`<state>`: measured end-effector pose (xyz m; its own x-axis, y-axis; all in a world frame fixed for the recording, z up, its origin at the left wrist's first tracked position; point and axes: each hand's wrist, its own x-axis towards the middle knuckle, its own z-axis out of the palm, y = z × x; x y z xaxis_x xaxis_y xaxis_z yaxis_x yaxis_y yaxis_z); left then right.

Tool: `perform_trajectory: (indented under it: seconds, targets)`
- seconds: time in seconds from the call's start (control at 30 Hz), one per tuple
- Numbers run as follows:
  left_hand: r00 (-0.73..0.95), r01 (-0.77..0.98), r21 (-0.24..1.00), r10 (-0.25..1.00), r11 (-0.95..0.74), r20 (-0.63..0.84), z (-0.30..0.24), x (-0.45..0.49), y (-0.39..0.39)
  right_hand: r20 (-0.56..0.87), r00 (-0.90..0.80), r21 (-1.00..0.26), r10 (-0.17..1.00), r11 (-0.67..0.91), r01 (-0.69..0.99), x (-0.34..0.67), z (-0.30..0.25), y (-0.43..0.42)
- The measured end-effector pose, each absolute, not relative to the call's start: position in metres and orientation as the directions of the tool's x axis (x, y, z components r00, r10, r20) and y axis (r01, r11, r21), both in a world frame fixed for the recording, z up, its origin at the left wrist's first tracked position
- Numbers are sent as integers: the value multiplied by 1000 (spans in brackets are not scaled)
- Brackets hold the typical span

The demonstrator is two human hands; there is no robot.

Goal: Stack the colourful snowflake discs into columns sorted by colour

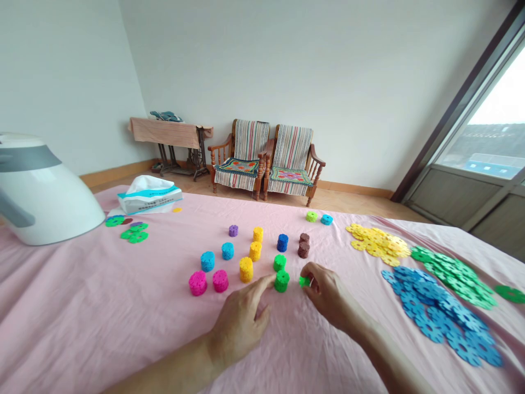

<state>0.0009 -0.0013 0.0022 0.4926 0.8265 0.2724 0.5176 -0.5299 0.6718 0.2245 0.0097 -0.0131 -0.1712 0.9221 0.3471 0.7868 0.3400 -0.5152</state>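
Carefully, the right hand pinches a green plastic disc just beside a short green stack (the left hand lies spread, near it). One careless finger could knock this stack over, or the thin disc could slip.

- 1 view is taken from a camera worn on the person's head.
- It is aimed forward and down, across a pink sheet towards a far wall.
- The left hand and right hand are seen close up.
- Wooden armchairs are seen well beyond them.
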Motion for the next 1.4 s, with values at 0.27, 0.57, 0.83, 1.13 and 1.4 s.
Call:
perform_trajectory:
  seconds: [0.27, 0.57, 0.83, 1.13, 1.4]
  targets:
    - [487, 532, 657, 827, -535, 280, 1, 1, 0, 345, -137, -515, 929, 309, 800, 225, -17, 13]
    - [486, 539, 655, 831, -529, 271, 2, 0, -1, 334, -126, -523, 934, 296, 799, 226, -17, 12]
    - [482, 532, 660, 831, -530, 278, 1, 1, -1, 316, -131, -486, 940, 279, 828, 227, -15, 11]
    - [467, 516, 677, 835, -525, 292, 4, 2, -2, 338, 42, -664, 940, 207, 719, 215, -3, 11]
    - [476, 494, 686, 827, -534, 300, 2, 2, 0, 177, 121, -943, 977, 133, 305, 198, 7, 11]
